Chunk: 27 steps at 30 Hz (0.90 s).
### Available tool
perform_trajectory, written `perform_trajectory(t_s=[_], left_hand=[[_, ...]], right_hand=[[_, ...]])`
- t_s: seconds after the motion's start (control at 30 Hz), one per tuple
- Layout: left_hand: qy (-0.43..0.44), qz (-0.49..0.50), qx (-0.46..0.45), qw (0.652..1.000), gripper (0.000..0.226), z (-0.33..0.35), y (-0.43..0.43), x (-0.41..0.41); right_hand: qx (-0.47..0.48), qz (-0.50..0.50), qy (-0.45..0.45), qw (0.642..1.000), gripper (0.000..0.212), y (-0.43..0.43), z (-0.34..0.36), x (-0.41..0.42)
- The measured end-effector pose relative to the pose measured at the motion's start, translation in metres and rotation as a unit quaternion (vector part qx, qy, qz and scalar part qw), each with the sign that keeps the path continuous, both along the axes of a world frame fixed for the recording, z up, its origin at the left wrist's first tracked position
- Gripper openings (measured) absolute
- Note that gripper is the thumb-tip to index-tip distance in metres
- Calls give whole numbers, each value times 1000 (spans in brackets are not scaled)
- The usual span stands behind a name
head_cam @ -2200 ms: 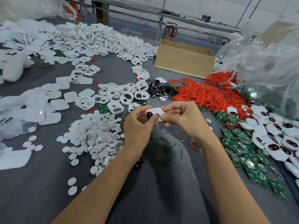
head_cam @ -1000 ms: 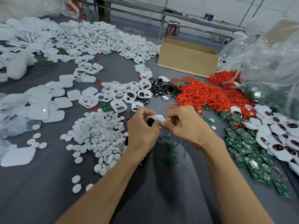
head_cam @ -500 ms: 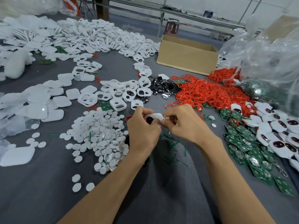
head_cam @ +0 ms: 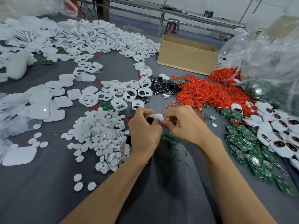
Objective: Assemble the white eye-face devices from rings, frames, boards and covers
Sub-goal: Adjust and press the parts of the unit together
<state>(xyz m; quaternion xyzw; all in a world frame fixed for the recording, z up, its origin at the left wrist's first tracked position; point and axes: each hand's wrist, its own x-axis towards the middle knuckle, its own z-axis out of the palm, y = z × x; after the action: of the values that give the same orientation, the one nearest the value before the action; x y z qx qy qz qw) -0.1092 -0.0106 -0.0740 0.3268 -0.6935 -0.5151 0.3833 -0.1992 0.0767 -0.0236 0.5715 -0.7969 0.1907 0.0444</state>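
Observation:
Both hands hold one white eye-face device (head_cam: 156, 116) just above the grey table, near the middle. My left hand (head_cam: 144, 131) grips its left end, where a dark eye with a red ring shows. My right hand (head_cam: 182, 125) pinches its right end with curled fingers. Most of the device is hidden by the fingers. White frames with two holes (head_cam: 119, 94) lie just beyond the hands, red rings (head_cam: 205, 92) to the right of them, green boards (head_cam: 252, 152) at the right, and white square covers (head_cam: 48, 101) at the left.
A heap of white round discs (head_cam: 100, 133) lies left of my left hand. Finished eye-face devices (head_cam: 278, 135) pile at the right edge. A cardboard box (head_cam: 187, 57) stands at the back, clear plastic bags (head_cam: 267, 59) at the back right. Dark lenses (head_cam: 161, 88) lie beside the rings.
Both hands have stayed together on the device, shifting slightly; the device has tilted so less of its face shows and my fingers cover more of it.

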Motion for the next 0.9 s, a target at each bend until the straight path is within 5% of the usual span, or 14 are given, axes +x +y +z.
perform_trajectory(t_s=[0.33,0.9], left_hand=[[26,-79,89,993,25,-1,-10,1],[-23,-64,-31,997,22,3,-7,2]], right_hand=[[-21,-24,-87,996,44,4,-3,-10],[-5,-4,-87,996,43,6,-4,-12]])
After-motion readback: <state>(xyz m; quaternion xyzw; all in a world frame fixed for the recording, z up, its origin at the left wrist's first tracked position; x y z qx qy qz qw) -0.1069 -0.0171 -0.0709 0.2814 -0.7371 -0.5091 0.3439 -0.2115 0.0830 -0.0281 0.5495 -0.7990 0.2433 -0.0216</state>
